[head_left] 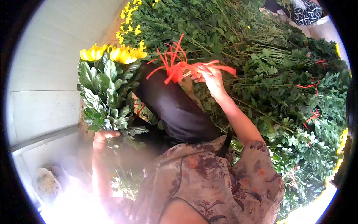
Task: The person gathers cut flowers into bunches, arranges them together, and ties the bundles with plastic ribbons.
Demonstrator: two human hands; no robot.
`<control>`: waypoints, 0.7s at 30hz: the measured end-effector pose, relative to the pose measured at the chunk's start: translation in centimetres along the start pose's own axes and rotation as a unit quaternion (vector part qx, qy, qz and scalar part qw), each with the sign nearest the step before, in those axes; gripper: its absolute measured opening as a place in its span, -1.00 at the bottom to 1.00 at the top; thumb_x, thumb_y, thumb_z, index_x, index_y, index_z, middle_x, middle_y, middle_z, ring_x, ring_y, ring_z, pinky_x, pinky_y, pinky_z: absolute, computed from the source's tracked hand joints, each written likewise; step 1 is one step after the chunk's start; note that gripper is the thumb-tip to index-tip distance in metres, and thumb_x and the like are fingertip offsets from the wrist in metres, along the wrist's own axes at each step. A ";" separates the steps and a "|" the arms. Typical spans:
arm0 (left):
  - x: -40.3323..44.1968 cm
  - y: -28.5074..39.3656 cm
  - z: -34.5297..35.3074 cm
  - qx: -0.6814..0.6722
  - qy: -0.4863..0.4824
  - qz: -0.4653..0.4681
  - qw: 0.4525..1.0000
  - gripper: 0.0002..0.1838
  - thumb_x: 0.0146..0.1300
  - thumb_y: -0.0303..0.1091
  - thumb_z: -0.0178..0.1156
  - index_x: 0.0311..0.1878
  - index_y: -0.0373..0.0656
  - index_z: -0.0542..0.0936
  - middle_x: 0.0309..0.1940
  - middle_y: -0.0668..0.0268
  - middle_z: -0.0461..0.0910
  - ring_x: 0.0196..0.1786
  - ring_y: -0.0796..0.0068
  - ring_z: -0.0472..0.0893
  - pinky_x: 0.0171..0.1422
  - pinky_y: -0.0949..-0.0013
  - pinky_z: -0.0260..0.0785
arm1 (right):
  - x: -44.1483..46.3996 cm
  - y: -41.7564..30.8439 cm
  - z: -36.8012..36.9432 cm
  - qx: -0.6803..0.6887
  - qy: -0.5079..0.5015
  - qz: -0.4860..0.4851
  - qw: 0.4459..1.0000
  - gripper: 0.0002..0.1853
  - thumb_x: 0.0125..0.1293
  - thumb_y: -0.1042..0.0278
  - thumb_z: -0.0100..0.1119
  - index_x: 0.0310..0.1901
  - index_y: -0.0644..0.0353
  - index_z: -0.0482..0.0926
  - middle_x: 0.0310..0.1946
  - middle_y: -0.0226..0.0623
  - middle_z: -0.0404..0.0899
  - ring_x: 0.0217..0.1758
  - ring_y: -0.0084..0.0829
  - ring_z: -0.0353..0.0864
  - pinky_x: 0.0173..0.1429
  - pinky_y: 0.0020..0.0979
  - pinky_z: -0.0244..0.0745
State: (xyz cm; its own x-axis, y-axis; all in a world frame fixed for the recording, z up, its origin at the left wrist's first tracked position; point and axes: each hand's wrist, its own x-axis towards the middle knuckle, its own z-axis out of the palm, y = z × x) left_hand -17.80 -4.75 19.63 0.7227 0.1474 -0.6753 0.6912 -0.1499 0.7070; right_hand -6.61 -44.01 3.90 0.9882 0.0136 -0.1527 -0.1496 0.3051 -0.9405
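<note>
My left hand (105, 137) is closed around the stems of an upright bunch of yellow chrysanthemums (108, 86), with its green leaves spreading above the fingers. At the top of that bunch the yellow blooms (123, 55) are open. My right hand (209, 77) is closed on red ribbon strips (179, 68) by my dark-covered knee (167, 97). Loose strip ends fan out to the left and right of the fingers. Whether one strip or several are pinched is hard to make out.
A large heap of leafy green stems (223, 37) covers the ground ahead and to the right. Bunches with red ties (313, 116) lie at the right side. A pale wall (41, 63) stands at the left. Patterned fabric (306, 15) shows at the top right.
</note>
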 end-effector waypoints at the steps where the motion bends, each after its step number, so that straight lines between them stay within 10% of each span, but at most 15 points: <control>1: -0.2 0.8 0.6 -0.029 -0.020 -0.013 0.999 -0.61 -0.20 -0.43 0.29 -0.17 -0.28 0.66 -0.31 0.25 0.68 -0.31 0.46 0.65 -0.12 0.35 0.52 | 0.3 0.6 -0.3 0.025 0.001 -0.009 1.000 -0.68 0.42 0.19 0.08 -0.02 0.28 0.59 -0.24 -0.28 0.68 -0.31 -0.47 0.69 -0.31 -0.51 0.58; 4: 0.7 0.2 0.4 -0.099 -0.037 -0.018 0.994 -0.26 -0.31 -0.57 0.29 0.16 -0.22 0.48 -0.07 0.20 0.62 -0.04 0.25 0.60 0.06 0.20 0.51 | 0.5 1.7 -0.9 0.009 0.042 -0.015 0.999 -0.66 0.43 0.18 0.07 -0.02 0.32 0.58 -0.27 -0.25 0.68 -0.34 -0.44 0.69 -0.33 -0.48 0.61; 12: 2.0 -1.2 -0.1 -0.154 -0.061 -0.036 0.985 -0.21 -0.33 -0.58 0.28 0.19 -0.21 0.47 -0.05 0.23 0.61 0.00 0.26 0.58 0.15 0.21 0.48 | -1.4 1.1 -3.4 -0.060 0.051 0.056 0.995 -0.52 0.46 -0.01 -0.04 -0.04 0.35 0.57 -0.31 -0.19 0.67 -0.46 -0.43 0.68 -0.40 -0.47 0.56; 19: 4.6 -4.2 -2.6 -0.056 -0.094 0.030 0.994 -0.74 -0.07 -0.38 0.29 -0.26 -0.25 0.65 -0.38 0.25 0.66 -0.31 0.47 0.64 -0.16 0.42 0.53 | -1.5 -3.1 -9.4 -0.025 0.123 0.050 0.991 -0.50 0.48 -0.03 -0.15 0.04 0.30 0.50 -0.31 -0.19 0.66 -0.41 -0.39 0.67 -0.33 -0.40 0.61; 21: 4.5 -5.1 -3.8 -0.045 -0.153 0.154 0.975 -0.68 -0.14 -0.43 0.28 -0.22 -0.29 0.68 -0.33 0.20 0.70 -0.26 0.37 0.67 0.00 0.36 0.51 | 0.3 -6.0 -15.3 0.160 0.223 -0.151 0.950 -0.63 0.42 0.13 -0.07 -0.07 0.33 0.50 -0.16 -0.14 0.61 -0.16 -0.32 0.63 0.00 -0.33 0.59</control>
State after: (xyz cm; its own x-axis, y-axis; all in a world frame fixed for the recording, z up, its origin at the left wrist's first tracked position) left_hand -18.08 0.40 13.78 0.8726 -0.1920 -0.4492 0.4479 -0.0525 0.8925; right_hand -5.96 -60.41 4.86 0.8610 -0.5036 -0.0710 0.2271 0.5056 -0.8324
